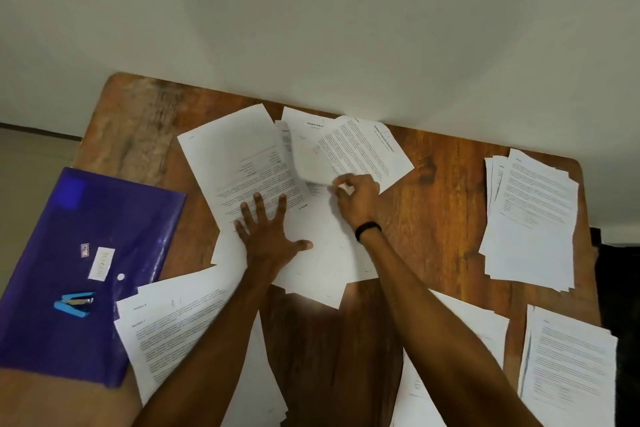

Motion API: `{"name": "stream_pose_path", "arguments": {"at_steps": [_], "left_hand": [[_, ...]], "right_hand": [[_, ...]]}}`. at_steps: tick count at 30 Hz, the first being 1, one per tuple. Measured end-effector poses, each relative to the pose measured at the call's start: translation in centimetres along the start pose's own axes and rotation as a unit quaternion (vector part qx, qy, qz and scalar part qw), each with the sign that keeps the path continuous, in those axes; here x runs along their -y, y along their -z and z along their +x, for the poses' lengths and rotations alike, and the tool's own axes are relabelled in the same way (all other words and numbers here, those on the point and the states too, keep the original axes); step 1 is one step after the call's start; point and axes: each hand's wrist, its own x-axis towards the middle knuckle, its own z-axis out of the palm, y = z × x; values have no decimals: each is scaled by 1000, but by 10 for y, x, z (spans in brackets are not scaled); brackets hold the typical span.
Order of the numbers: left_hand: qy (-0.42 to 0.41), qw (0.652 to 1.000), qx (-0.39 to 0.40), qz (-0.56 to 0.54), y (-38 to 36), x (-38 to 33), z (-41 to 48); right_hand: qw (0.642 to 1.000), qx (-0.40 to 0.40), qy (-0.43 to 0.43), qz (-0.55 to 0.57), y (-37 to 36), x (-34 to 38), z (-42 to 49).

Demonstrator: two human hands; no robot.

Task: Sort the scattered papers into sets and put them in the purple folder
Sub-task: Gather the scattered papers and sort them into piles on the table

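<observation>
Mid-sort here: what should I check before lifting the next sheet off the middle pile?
1. Left hand pressing flat on the scattered white papers: ok.
2. Right hand pinching a sheet by its edge: ok.
3. Only one sheet pinched: cannot tell.
4. Purple plastic folder free to open: not ok, the small blue stapler lies on it.
5. Stacked white paper sets at the right, apart from the pile: ok.

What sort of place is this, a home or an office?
Likely a work desk in a home or small office; I cannot tell which. A wooden table stands against a plain wall, printed papers lie spread over it, and a blue stapler rests on a purple folder.
</observation>
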Motion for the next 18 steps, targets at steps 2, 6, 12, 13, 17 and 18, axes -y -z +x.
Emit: {"name": "stream_pose_path", "arguments": {"at_steps": [2, 6, 12, 13, 17, 18], "left_hand": [[12, 999, -19, -37, 6, -3, 0], [9, 985, -144, -97, 3, -5, 3], [2, 999, -48, -22, 6, -10, 17], [2, 999, -47, -13, 5, -9, 17], [4, 999, -41, -16, 1, -7, 16], [4, 999, -40, -11, 1, -8, 16]], "right_hand": [[996, 29, 80, -33, -1, -5, -22], [986, 106, 127, -27, 3, -15, -53], [955, 170, -67, 236, 41, -4, -22], [959, 126, -84, 239, 45, -7, -10], [994, -13, -105, -24, 55, -36, 49], [990, -13, -131, -59, 58, -42, 60]]}}
